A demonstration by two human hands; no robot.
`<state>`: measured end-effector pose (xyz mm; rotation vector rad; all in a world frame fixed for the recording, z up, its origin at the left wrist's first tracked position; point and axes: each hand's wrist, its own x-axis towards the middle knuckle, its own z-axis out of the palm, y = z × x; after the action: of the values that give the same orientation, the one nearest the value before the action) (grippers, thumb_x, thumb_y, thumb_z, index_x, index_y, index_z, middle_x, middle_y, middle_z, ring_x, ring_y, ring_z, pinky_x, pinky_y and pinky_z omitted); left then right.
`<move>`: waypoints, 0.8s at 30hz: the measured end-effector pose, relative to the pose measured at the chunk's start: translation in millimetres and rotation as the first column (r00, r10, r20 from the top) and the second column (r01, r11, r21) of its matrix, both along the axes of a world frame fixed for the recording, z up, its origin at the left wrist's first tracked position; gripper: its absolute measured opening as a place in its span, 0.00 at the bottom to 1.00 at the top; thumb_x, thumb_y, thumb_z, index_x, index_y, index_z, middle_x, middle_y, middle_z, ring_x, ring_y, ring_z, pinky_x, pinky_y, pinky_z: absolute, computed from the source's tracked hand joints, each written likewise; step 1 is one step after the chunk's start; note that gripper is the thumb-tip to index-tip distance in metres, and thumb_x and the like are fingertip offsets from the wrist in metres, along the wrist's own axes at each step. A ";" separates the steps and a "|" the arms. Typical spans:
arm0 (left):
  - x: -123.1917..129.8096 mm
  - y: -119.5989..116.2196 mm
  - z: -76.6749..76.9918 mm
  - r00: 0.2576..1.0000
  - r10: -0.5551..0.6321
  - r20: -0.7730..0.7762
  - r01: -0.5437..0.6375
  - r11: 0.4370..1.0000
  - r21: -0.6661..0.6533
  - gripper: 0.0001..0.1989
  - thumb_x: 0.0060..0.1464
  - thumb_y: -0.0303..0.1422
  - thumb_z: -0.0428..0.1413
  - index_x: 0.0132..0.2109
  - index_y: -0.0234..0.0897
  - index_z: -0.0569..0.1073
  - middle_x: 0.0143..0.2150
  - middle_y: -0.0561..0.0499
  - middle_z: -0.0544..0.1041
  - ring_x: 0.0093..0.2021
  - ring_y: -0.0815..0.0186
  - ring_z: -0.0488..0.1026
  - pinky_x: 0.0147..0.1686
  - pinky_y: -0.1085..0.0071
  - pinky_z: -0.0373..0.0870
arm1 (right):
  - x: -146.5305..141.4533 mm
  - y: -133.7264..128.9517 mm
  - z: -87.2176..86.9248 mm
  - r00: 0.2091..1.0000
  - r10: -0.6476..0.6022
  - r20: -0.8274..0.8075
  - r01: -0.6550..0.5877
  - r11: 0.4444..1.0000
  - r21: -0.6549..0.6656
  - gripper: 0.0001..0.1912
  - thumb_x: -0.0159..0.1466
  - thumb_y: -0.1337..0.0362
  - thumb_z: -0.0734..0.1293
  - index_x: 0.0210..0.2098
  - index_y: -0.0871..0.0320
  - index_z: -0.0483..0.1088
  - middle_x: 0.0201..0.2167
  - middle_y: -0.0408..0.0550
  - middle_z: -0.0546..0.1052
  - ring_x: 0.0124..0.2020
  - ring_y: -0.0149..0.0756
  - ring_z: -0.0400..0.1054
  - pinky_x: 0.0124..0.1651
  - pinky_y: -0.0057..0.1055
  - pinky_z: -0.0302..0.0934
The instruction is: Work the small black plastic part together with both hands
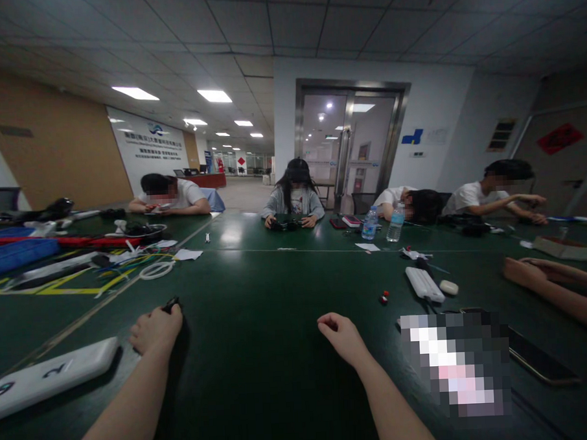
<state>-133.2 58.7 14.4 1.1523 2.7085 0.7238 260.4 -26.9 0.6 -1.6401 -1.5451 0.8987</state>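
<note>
My left hand (155,330) rests on the dark green table (250,351), its fingers closed around a small black object (171,306). Only the object's top end sticks out past the fingers, so its kind is hidden. Beside that hand, to the left, lies a long white rounded device (80,365) marked with a 2. My right hand (345,338) lies on the table at centre right, fingers loosely curled and thumb near the index finger. Nothing shows in its grip. A small red and black item (384,298) sits beyond it to the right.
A white power bank (425,284), an earbud case (449,287) and a dark phone (543,358) lie right. Two water bottles (395,224) stand farther back. Cables (157,270) and a blue tray (20,256) are left. Several people sit around; another person's forearms (554,283) rest at right.
</note>
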 end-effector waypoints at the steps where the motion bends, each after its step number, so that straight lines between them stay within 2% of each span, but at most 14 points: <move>1: 0.0 0.2 0.2 1.000 0.001 0.006 -0.001 1.000 -0.001 0.30 0.52 0.45 0.45 0.54 0.28 0.70 0.54 0.31 0.66 0.55 0.43 0.61 0.50 0.53 0.60 | 0.0 0.2 0.1 1.000 -0.001 -0.005 0.001 1.000 -0.005 0.11 0.59 0.61 0.63 0.40 0.54 0.73 0.40 0.45 0.76 0.43 0.38 0.70 0.46 0.35 0.62; 6: -1.8 1.6 0.1 0.999 0.002 0.032 -0.002 1.000 0.005 0.28 0.52 0.42 0.45 0.54 0.29 0.70 0.55 0.31 0.66 0.56 0.43 0.61 0.50 0.52 0.59 | 0.7 0.7 -0.8 1.000 -0.007 -0.018 0.007 1.000 0.000 0.11 0.59 0.61 0.64 0.40 0.54 0.73 0.40 0.45 0.76 0.43 0.38 0.70 0.45 0.35 0.62; 11: -3.7 1.5 0.6 0.999 -0.002 0.048 0.003 1.000 -0.012 0.30 0.52 0.46 0.46 0.56 0.30 0.69 0.55 0.31 0.65 0.56 0.43 0.60 0.51 0.53 0.59 | 0.2 -0.5 0.2 1.000 -0.008 -0.027 0.008 1.000 0.008 0.11 0.59 0.61 0.64 0.39 0.54 0.73 0.39 0.44 0.76 0.42 0.38 0.70 0.44 0.35 0.62; 18: -3.3 0.2 1.8 1.000 -0.014 0.022 0.014 0.999 -0.030 0.30 0.53 0.49 0.46 0.55 0.32 0.69 0.54 0.32 0.66 0.55 0.42 0.61 0.49 0.53 0.61 | 0.3 -0.3 0.0 1.000 -0.017 -0.022 0.017 1.000 0.002 0.11 0.58 0.61 0.64 0.40 0.54 0.73 0.39 0.45 0.76 0.42 0.38 0.69 0.44 0.35 0.62; 24: -4.4 2.1 0.1 0.999 -0.050 0.007 0.050 0.998 -0.041 0.29 0.51 0.47 0.48 0.54 0.34 0.70 0.52 0.32 0.68 0.53 0.42 0.64 0.47 0.52 0.62 | 0.4 0.9 -0.9 1.000 0.001 -0.014 0.000 1.000 0.024 0.11 0.58 0.61 0.64 0.39 0.54 0.73 0.39 0.45 0.76 0.42 0.38 0.70 0.45 0.35 0.62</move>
<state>-137.6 60.9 14.5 1.2020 2.6664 0.6607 260.8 -26.0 -0.3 -1.6136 -1.5414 0.8867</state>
